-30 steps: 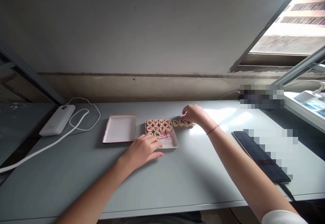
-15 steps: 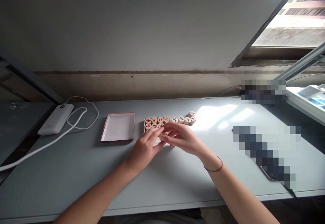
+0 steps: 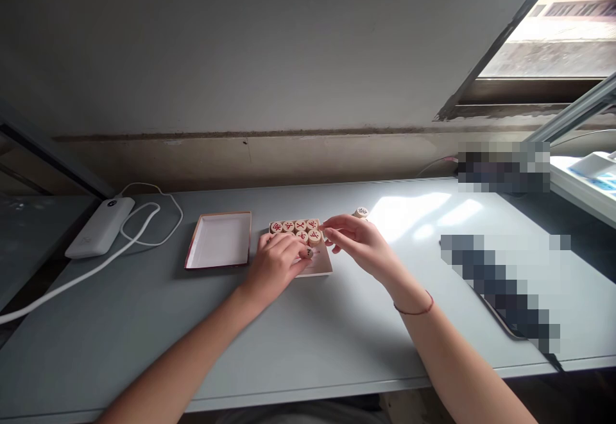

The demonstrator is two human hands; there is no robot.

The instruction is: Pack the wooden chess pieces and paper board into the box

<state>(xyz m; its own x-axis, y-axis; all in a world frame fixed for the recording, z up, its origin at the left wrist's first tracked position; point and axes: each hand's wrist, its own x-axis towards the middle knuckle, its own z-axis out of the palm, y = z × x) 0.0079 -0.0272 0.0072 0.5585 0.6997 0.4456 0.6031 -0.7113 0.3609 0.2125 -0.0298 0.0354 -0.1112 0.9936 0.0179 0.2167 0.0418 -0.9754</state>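
Note:
My left hand (image 3: pixel 278 258) is over the front left of a shallow box (image 3: pixel 321 267), its thumb and fingertips closed on a round wooden Chinese chess piece (image 3: pixel 309 253). Behind those fingers, several pieces with red characters (image 3: pixel 301 226) sit in rows in the box, some covered by the hand. My right hand (image 3: pixel 357 242) hovers at the box's right edge, fingers bent and apart, with no piece visible in them. It hides most of the loose pieces there; one black-marked piece (image 3: pixel 362 212) shows behind it.
Left of the box lies its open lid (image 3: pixel 219 240), inside up. A white power bank (image 3: pixel 100 228) with a white cable (image 3: pixel 91 276) is farther left. A blurred-out dark item (image 3: pixel 500 289) lies on the right of the grey table (image 3: pixel 337 340), near a sunlit patch.
My hands were together over the box and have parted. The right hand has moved right, toward the loose pieces; the left remains at the box with a piece in its fingertips.

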